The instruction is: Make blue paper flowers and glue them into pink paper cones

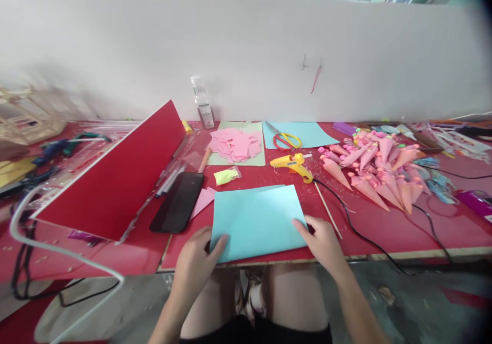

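A light blue sheet of paper (257, 221), seemingly folded or doubled, lies at the front edge of the red table between my hands. My left hand (198, 259) grips its lower left side, thumb on top and the other fingers partly hidden beneath. On the right side, my right hand (321, 239) holds the edge the same way, thumb over the paper. Just left of the sheet are a pink paper piece (203, 200) and a black phone (177, 203). Behind it lie a small yellow packet (226, 176) and a yellow glue gun (294, 165).
Pink paper cones (378, 164) are heaped at the right. Scissors (286, 140) rest on another blue sheet (317, 134), beside pink paper pieces (236, 144). A red board (119, 180) stands slanted at the left; a bottle (203, 105) is by the white partition (246, 52). A black cord (355, 226) crosses the right side.
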{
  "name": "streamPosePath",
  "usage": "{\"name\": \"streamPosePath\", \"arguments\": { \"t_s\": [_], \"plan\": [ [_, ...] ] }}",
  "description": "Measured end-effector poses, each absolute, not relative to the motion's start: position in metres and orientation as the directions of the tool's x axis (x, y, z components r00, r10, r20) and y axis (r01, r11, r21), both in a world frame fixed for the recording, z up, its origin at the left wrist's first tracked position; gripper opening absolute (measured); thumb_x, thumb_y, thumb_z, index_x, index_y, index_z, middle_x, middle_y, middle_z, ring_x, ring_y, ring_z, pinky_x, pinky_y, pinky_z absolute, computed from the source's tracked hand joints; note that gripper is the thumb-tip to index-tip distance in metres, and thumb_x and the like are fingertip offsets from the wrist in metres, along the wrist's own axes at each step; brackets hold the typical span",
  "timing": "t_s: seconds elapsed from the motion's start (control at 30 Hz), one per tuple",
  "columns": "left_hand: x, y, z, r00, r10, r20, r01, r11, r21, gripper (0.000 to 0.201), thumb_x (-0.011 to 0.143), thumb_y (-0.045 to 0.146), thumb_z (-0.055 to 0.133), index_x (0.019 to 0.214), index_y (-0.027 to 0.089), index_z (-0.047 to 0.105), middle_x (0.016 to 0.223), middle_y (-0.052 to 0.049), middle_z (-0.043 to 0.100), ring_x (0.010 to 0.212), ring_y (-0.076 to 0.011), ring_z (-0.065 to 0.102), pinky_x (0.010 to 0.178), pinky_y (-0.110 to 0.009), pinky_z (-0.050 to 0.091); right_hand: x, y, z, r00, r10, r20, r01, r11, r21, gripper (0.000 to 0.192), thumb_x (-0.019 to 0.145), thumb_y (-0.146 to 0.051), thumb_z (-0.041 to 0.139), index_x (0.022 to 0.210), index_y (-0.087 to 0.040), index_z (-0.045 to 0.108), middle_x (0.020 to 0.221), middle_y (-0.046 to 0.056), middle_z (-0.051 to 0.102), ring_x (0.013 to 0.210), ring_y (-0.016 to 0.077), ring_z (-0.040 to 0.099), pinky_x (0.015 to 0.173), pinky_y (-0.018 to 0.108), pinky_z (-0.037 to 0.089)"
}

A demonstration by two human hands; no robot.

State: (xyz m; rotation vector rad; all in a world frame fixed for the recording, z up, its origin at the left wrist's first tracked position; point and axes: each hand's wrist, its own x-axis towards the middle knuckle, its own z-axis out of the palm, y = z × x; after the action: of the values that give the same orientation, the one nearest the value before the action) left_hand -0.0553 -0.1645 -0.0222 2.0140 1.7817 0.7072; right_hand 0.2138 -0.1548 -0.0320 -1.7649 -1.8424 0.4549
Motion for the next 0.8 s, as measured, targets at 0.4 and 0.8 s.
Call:
{"name": "streamPosePath", "arguments": {
  "t_s": [0.4, 0.8],
  "plan": [
    [-0.053, -0.157, -0.027, -0.045, 0.993, 0.112, 0.96, 0.012, 0.279, 0.036, 0.083, 0.033, 0.039, 0.116, 0.022, 0.048, 0.062, 0.0, 0.06, 0.047, -0.0139, 0.053, 0.04, -0.019, 0.027, 0.202, -0.143, -0.035, 0.064, 0.984, 0.168, 0.969, -0.021, -0.246, 0.034, 0.085, -0.042, 0.035, 0.067, -0.019, 0.051, 0.05, 0.002, 0.052, 0.049, 0.0141, 0.049, 0.048, 0.022, 0.022],
    [-0.046, -0.149, -0.013, 0.034, 0.996, 0.078, 0.979, -0.049, 0.198, 0.03, 0.085, 0.035, 0.037, 0.104, 0.027, 0.058, 0.107, -0.006, 0.055, 0.083, -0.0179, 0.059, 0.054, -0.022, 0.046, 0.195, -0.137, -0.036, 0.104, 0.982, 0.156, 0.991, -0.089, -0.1, 0.026, 0.085, -0.037, 0.04, 0.082, -0.019, 0.058, 0.057, 0.003, 0.062, 0.053, 0.016, 0.057, 0.048, 0.024, 0.02]
  ]
}}
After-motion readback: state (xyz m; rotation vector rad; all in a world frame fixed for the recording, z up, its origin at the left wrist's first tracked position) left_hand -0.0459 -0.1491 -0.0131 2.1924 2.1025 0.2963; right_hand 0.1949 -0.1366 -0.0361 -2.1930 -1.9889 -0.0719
